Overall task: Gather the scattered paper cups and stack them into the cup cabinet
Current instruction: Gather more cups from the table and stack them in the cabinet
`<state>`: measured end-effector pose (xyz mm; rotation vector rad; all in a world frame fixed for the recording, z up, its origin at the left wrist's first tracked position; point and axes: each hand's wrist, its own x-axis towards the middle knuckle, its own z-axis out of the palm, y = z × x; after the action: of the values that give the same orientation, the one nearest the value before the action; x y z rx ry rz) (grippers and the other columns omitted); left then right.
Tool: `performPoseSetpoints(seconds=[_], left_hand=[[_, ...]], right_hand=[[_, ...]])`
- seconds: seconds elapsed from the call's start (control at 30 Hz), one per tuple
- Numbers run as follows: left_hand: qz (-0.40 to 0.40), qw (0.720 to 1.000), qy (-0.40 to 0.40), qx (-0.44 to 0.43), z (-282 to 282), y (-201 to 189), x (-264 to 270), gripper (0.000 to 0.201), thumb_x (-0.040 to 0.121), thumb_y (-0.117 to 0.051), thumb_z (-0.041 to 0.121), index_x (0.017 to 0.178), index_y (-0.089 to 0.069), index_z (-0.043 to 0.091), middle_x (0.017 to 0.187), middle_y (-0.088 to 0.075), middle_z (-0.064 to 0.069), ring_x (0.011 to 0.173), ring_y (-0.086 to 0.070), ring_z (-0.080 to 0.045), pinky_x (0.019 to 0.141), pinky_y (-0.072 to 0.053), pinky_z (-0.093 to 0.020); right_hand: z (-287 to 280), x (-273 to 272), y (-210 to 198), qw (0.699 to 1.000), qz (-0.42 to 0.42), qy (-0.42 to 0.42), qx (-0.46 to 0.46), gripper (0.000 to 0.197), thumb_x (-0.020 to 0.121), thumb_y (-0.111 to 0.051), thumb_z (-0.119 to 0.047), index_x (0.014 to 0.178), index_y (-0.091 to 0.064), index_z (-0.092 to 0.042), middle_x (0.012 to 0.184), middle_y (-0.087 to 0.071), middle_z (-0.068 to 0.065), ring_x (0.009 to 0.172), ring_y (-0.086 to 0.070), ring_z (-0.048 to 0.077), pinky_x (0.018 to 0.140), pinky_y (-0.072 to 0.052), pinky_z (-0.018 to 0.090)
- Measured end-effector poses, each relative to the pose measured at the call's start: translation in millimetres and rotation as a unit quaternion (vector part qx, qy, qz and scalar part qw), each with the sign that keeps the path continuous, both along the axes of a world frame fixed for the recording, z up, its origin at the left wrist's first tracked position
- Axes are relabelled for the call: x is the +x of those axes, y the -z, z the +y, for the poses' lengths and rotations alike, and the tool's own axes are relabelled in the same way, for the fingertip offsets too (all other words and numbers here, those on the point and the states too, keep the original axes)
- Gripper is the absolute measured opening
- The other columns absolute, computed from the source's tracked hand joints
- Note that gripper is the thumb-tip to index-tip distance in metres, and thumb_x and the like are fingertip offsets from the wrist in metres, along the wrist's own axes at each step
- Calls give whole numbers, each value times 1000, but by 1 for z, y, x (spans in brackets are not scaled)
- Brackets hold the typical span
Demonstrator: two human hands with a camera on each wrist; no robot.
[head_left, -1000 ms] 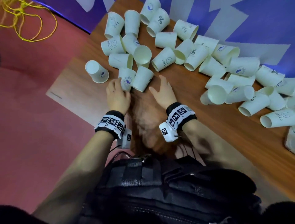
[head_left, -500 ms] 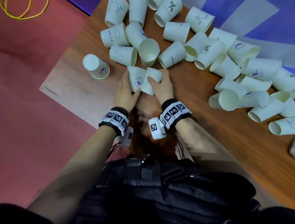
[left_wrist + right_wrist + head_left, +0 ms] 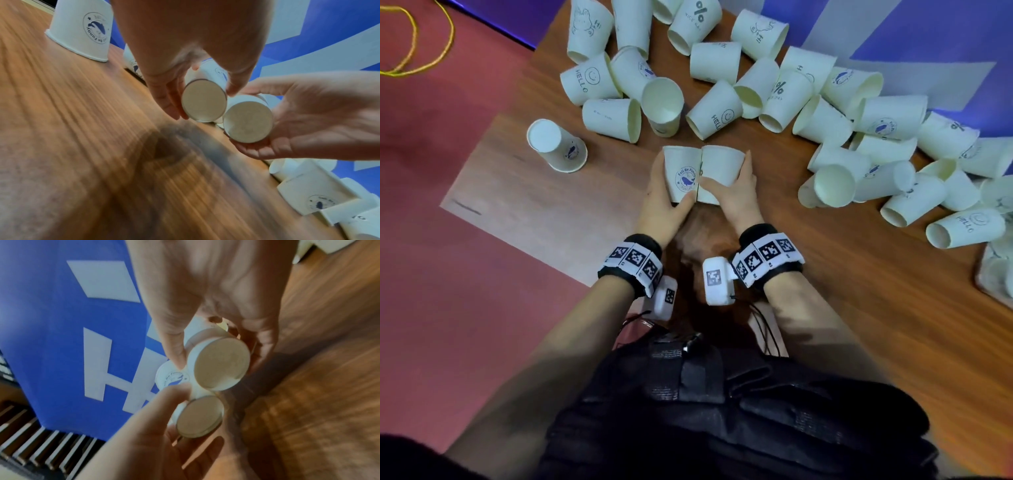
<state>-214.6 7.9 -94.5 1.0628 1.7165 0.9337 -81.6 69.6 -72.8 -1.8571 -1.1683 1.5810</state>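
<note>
left hand point(image 3: 664, 202): fingers curled round whale-print paper cup point(image 3: 682, 173), thumb on its near side; cup on its side, base toward the wearer, lifted off the table.
right hand point(image 3: 736, 192): fingers wrapped on plain-side paper cup point(image 3: 722, 173), thumb across its top; also lifted, base toward the wearer.
held cups: side by side, walls touching; in the left wrist view both round bases show, whale cup base point(image 3: 203, 100) just beside the other base point(image 3: 247, 120).
table point(image 3: 859, 308): brown wood grain, corner points toward the left of the head view; dark hand shadow under the cups.
upside-down cup point(image 3: 556, 145): stands alone rim-down near the table's left corner, whale print, apart from the heap.
scattered cups point(image 3: 825, 113): heap lying on their sides across the far and right part of the table, many touching; prints read HELLO with a smiley, percent sign, HI, whale.
floor point(image 3: 448, 274): reddish-pink, left of the table.
yellow cord point(image 3: 414, 41): looped on the floor, top left.
blue backdrop point(image 3: 928, 31): blue with pale grey-white shapes, behind the table's far edge.
wristbands point(image 3: 633, 262): black bands with square black-white markers on both wrists, white camera boxes under.
cup cabinet: not in view.
</note>
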Motion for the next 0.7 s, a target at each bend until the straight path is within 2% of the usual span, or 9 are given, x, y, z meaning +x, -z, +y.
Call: performPoseSetpoints(seconds=[0.07,0.1,0.13,0.27,0.33,0.43,0.5,0.6,0.7], left_hand=[[1,1000,-3,24,-2,-5,8,78,83,-63,28,148,-19,22,144,-42,-2,126,-47,-17,105,-42,-45],[8,999,-8,35,-3,-8,11,78,83,-63,30,148,-21,20,145,-41,-1,127,-47,-18,104,-42,-46],[17,999,-16,42,-3,-11,15,77,83,-62,33,148,-23,18,146,-40,-1,127,-47,-18,103,-43,-45],[37,995,-45,78,-3,-26,31,73,84,-63,40,145,-30,16,145,-41,0,125,-48,-16,101,-46,-39],[32,994,-55,86,-1,-35,42,69,84,-63,38,143,-33,17,139,-46,2,118,-52,-12,94,-48,-25],[26,994,-54,92,1,-41,63,59,88,-64,30,140,-39,15,124,-51,7,99,-54,6,79,-43,-6],[34,993,-50,99,3,-44,82,55,89,-64,27,138,-41,14,122,-53,6,98,-55,6,77,-42,-5],[27,994,-37,99,1,-50,115,52,89,-63,28,135,-43,15,124,-57,-1,105,-57,-12,77,-44,-7],[17,995,-22,95,-1,-55,155,56,85,-61,40,134,-43,20,127,-57,-2,110,-56,-15,88,-49,-22]], right_hand=[[-5,9,-13,999,40,22,24,87,69,-78,-28,144,-34,-19,132,-49,9,116,-51,16,106,-39,35],[-8,16,-17,998,48,35,38,78,68,-77,-28,137,-42,-16,124,-56,9,111,-57,19,100,-48,44],[-10,23,-21,996,53,51,44,73,70,-75,-26,135,-44,-13,121,-58,8,108,-59,20,94,-51,47],[-17,60,-37,988,49,118,87,56,82,-73,-23,127,-40,-14,113,-52,-1,105,-54,15,89,-48,32],[-22,80,-44,982,50,147,112,48,85,-71,-23,122,-40,-16,105,-50,-7,103,-54,14,87,-48,32],[-31,111,-55,967,56,199,149,42,86,-69,-24,118,-44,-18,106,-53,-6,102,-56,15,89,-51,35],[-39,134,-60,959,55,223,165,40,87,-68,-25,120,-46,-17,112,-54,-1,104,-57,16,88,-53,36],[-52,175,-63,949,68,264,161,40,89,-66,-25,123,-45,-16,111,-54,-4,103,-59,16,78,-57,35],[-67,221,-62,939,61,304,149,41,91,-64,-31,123,-46,-13,119,-58,9,97,-65,24,60,-54,23]])
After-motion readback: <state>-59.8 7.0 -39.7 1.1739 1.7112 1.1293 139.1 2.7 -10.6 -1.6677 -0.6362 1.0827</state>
